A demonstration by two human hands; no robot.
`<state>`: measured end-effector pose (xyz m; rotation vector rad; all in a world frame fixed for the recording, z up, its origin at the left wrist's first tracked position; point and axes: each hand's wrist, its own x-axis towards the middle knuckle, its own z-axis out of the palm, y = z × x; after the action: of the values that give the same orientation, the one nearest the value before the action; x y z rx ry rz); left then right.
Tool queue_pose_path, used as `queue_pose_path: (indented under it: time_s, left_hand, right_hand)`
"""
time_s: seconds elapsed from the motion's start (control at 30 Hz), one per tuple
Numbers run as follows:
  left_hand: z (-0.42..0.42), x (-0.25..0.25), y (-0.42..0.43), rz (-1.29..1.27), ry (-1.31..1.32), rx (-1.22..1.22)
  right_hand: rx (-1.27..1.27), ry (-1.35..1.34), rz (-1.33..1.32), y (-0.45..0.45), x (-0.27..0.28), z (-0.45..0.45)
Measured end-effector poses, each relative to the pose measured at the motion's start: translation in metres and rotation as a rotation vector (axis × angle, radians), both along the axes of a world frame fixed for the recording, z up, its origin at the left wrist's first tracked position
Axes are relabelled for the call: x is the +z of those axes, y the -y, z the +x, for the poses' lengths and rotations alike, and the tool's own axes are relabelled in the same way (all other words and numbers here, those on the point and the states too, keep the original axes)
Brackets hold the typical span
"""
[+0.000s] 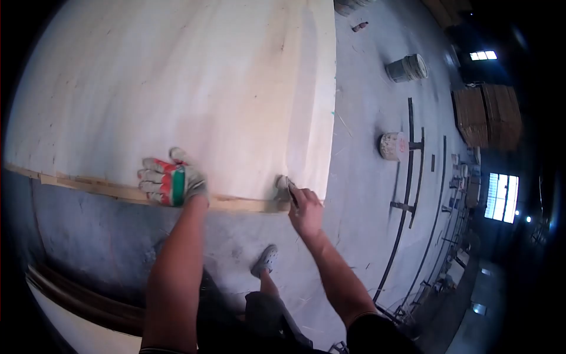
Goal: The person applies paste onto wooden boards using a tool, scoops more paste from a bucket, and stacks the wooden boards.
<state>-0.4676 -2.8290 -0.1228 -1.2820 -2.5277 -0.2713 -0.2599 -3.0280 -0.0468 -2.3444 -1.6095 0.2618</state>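
A large pale plywood sheet (236,88) fills the upper left of the head view, its near edge running across in front of me. My left hand (171,181), in a white, red and green work glove, lies on the sheet at that edge with thumb and fingers apart. Farther right, near the sheet's corner, my bare right hand (306,209) is closed around a flat-bladed scraper (283,184). Its greyish blade is at the surface by the edge; the exact contact is blurred. A smooth, slightly darker band (300,100) runs along the sheet's right side.
On the grey floor to the right stand a bucket (408,68) and a whitish tub (393,146). Long dark metal rails (407,177) lie beyond them. Brown stacked boards (486,116) are farther back. My shoe (268,261) is below the sheet's edge.
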Motion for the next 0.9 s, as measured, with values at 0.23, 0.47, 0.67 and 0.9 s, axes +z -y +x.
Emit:
queue_pose_path:
  time_s: [0.23, 0.47, 0.67, 0.9]
  left_hand:
    - [-0.092, 0.005, 0.054, -0.048, 0.946, -0.685]
    - [-0.394, 0.041, -0.056, 0.43, 1.765, -0.569]
    - [-0.523, 0.021, -0.314, 0.193, 0.363, -0.645]
    - [-0.547, -0.003, -0.359, -0.104, -0.059, -0.558]
  right_hand:
    - [-0.399, -0.534, 0.161, -0.048, 0.02, -0.144]
    - [-0.695, -0.811, 0.209, -0.091, 0.059, -0.229]
    - [-0.768, -1.151, 0.339, -0.177, 0.053, -0.269]
    - [-0.454, -0.032, 0.018, -0.179, 0.009, -0.283]
